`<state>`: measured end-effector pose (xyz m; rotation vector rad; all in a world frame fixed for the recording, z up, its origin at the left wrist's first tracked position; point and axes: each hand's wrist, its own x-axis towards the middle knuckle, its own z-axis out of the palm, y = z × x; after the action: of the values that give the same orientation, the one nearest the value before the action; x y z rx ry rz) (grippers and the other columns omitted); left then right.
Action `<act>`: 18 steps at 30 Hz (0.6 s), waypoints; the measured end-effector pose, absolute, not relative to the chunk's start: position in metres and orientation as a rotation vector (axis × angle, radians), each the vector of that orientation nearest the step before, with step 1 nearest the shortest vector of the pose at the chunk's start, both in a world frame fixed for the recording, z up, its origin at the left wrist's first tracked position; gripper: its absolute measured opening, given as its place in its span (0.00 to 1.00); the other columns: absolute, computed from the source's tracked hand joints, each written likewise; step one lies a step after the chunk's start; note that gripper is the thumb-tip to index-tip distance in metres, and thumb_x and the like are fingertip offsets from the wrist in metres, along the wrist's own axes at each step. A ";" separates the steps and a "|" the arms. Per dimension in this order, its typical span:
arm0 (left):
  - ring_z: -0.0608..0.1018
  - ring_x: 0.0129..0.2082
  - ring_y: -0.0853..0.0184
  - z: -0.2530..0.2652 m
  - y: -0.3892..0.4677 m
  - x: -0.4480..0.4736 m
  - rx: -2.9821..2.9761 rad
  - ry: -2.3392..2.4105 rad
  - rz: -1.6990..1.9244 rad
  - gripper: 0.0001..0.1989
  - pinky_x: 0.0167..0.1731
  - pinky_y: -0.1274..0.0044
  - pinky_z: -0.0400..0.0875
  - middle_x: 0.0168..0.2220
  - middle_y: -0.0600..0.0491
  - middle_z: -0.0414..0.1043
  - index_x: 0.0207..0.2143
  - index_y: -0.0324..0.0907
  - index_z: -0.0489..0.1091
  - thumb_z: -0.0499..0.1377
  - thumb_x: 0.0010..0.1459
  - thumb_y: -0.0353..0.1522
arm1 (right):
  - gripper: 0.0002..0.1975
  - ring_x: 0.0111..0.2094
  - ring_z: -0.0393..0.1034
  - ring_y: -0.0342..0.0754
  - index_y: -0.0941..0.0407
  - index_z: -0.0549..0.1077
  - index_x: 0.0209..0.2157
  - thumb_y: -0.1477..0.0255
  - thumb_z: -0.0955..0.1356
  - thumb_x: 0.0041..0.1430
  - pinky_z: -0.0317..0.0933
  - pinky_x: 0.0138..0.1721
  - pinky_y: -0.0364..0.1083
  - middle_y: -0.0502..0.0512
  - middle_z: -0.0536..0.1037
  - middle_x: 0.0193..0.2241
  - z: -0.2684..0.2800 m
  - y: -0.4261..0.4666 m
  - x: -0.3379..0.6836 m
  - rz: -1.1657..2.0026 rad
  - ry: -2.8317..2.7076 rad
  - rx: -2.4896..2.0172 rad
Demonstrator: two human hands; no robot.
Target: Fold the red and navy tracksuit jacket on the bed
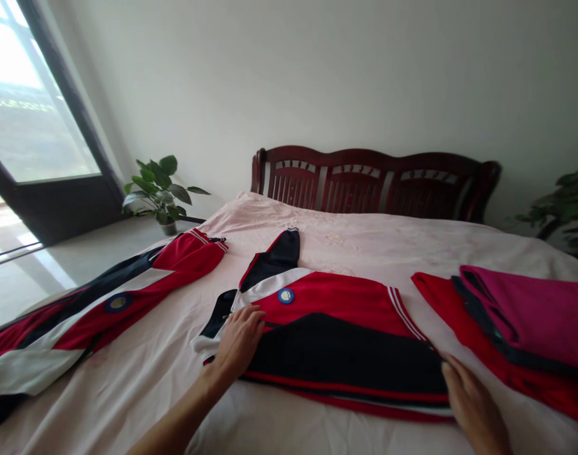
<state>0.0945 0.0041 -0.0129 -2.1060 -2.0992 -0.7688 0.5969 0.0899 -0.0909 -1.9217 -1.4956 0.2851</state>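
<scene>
A red, navy and white track jacket [346, 294] lies on the bed, its collar to the left and its striped hem to the right. One navy sleeve is laid along its near side; the other sticks out at the far side. My left hand [241, 335] rests on the jacket by the collar, fingers stretched out over the cloth. At the cuff end of the near sleeve, my right hand [473, 398] grips the jacket's edge, with some of its fingers hidden. Left of these lies a similar jacket [141, 297], spread lengthwise and not touched by either hand.
Folded clothes are stacked at the right, a magenta garment [549, 316] above dark and red ones. The pale pink bedsheet [365, 243] reaches a dark wooden headboard [350, 183]. Potted plants stand on both sides, one leafy plant [159, 186] near the glass door [37, 107].
</scene>
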 end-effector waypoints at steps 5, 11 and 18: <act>0.68 0.62 0.57 -0.021 0.022 0.140 -2.364 -1.827 -0.730 0.20 0.60 0.62 0.64 0.62 0.49 0.67 0.60 0.49 0.66 0.55 0.66 0.34 | 0.37 0.54 0.71 0.65 0.55 0.74 0.53 0.47 0.55 0.54 0.64 0.56 0.60 0.65 0.77 0.53 -0.084 0.086 0.591 0.276 -1.515 -1.956; 0.65 0.63 0.50 -0.041 0.044 0.177 -2.277 -1.995 -0.594 0.24 0.58 0.58 0.65 0.64 0.41 0.62 0.63 0.46 0.64 0.56 0.65 0.35 | 0.36 0.56 0.70 0.63 0.58 0.74 0.50 0.47 0.54 0.56 0.62 0.58 0.59 0.66 0.77 0.53 -0.081 0.082 0.585 0.189 -1.552 -1.884; 0.73 0.49 0.59 -0.043 0.040 0.174 -2.279 -2.079 -0.562 0.22 0.49 0.68 0.69 0.52 0.48 0.71 0.62 0.51 0.65 0.50 0.67 0.31 | 0.35 0.54 0.71 0.62 0.62 0.73 0.51 0.51 0.54 0.59 0.64 0.56 0.58 0.69 0.77 0.51 -0.082 0.080 0.584 0.026 -1.636 -1.828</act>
<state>0.1740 0.0404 -0.0431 -2.2787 -2.0788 -0.5623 0.5839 0.0803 -0.0816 -1.8283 -1.6357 0.0260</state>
